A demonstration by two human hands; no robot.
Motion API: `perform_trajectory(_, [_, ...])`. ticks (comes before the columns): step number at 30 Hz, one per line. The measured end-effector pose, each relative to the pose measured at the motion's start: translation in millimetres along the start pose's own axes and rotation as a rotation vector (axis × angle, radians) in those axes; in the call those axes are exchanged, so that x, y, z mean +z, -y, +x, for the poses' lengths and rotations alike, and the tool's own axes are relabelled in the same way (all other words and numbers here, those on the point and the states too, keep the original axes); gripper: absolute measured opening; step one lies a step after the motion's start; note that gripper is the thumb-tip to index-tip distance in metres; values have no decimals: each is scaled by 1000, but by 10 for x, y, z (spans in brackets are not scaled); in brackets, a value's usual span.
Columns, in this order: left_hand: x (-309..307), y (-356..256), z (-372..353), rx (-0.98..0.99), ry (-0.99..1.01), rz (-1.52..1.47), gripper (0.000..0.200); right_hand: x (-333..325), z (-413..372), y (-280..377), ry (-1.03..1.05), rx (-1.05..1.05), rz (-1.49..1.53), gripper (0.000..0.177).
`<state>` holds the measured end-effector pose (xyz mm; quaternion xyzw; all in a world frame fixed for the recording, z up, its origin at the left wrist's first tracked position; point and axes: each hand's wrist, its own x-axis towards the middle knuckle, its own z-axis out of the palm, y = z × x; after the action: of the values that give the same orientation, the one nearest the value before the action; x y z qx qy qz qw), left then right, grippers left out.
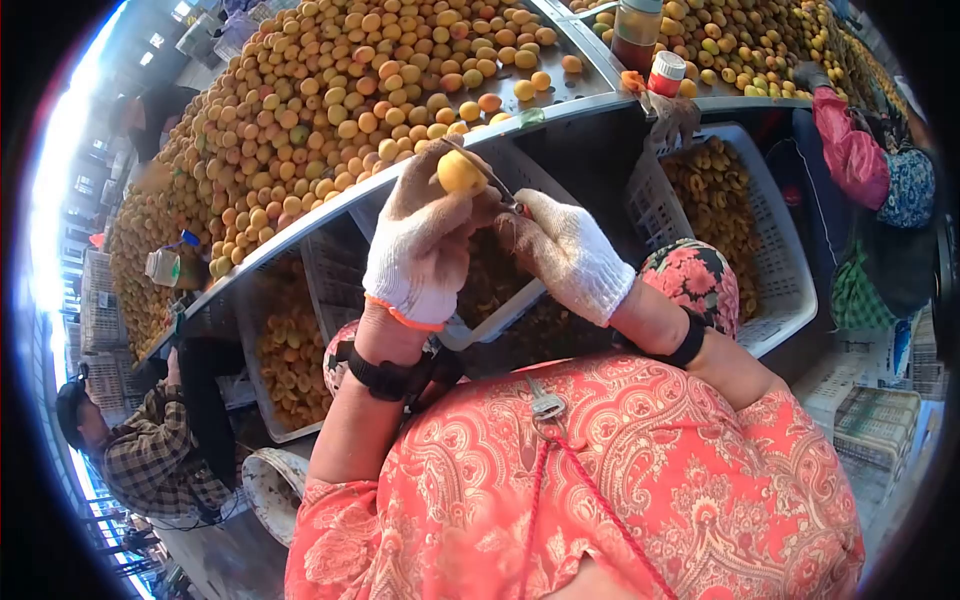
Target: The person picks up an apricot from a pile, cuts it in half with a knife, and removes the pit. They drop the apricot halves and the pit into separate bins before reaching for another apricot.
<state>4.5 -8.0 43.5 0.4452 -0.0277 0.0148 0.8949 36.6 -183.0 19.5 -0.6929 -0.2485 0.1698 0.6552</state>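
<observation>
My left hand (pixel 422 240), in a white knit glove stained brown at the fingers, is closed around a yellow apricot (pixel 460 173) above the near edge of the sorting table. Against the fruit lies the dark thin blade of a small knife (pixel 497 186). My right hand (pixel 572 250), gloved the same way, grips its handle, of which a bit of red shows. Whether the blade has cut the skin cannot be made out. Below both hands stands a crate (pixel 515 305) with dark, shadowed fruit pieces in it.
Whole apricots (pixel 330 100) are heaped on the metal-edged table (pixel 300 232). Crates of apricot halves stand at right (pixel 793 290) and left (pixel 250 375). A red jar with a white lid (pixel 667 73) and a bottle (pixel 637 35) sit on the edge. Another person (pixel 150 450) works at left.
</observation>
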Motion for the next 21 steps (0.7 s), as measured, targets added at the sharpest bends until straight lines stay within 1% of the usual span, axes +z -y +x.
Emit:
perform_trajectory(3, [25,-6,-71,46,-42,81,46,34,-10,31,-18,-53,2,23])
perform_trajectory(5, [-42,42,-111,7,-65,51,41,44,-8,72,-35,-84,-29,22])
perform_trajectory(6, [-19,45,-129,30,-52,17,36,54,-27,109,-35,-85,-32,22])
perform_trajectory(7, [-38,51,-124,34,-50,13,36,66,-57,165,-30,-83,-66,21])
perform_trajectory(9, [-92,77,-95,109,-69,-73,34,88,-87,212,-18,-83,-113,20])
perform_trajectory(10, [-90,72,-98,116,-68,-79,34,101,-93,194,-19,-134,-177,19])
perform_trajectory(11, [-86,68,-104,83,-54,-122,33,112,-95,171,-21,-183,-239,18])
perform_trajectory(12, [-82,71,-113,48,-41,-165,33,127,-94,150,-5,-162,-221,20])
perform_trajectory(16, [-36,88,-150,64,-16,-147,34,132,-105,182,0,-89,-214,23])
perform_trajectory(18, [-4,84,-159,129,-114,-3,33,120,-105,184,-2,-85,-301,26])
perform_trajectory(21, [-32,116,-148,158,-88,8,34,123,-123,189,0,-68,-320,26])
